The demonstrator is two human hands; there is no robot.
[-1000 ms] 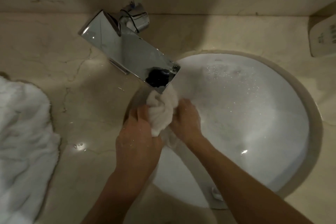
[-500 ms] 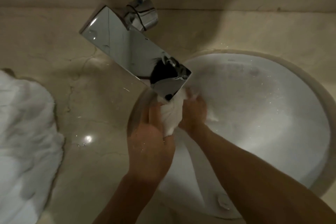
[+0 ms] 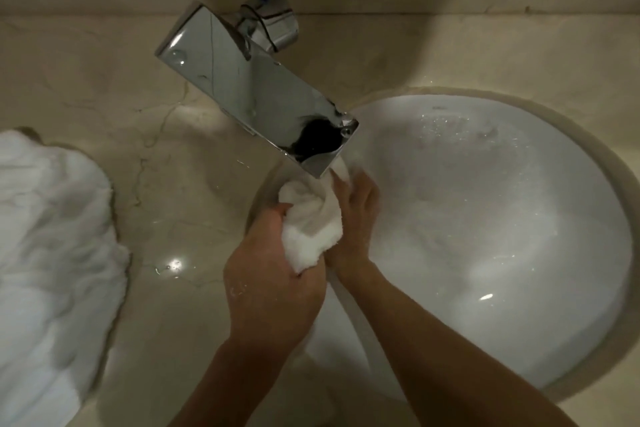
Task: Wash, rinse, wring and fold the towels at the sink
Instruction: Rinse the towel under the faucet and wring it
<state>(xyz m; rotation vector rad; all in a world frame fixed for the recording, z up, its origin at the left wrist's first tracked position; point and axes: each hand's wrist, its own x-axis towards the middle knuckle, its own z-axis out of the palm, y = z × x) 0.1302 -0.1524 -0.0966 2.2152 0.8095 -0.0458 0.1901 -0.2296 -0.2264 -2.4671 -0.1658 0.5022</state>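
Towel [image 3: 313,218] bunched between both hands' fingers [image 3: 349,191]

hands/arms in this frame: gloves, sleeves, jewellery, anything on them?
Both bare: no gloves, and no sleeves on the forearms as far as the frame shows. No watch, bracelet or rings visible. The left hand has small white foam flecks on its back; the right hand looks wet. Lighting is dim.

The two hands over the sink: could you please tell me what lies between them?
In the head view, a bunched white towel lies between the left hand and the right hand, just below the faucet spout.
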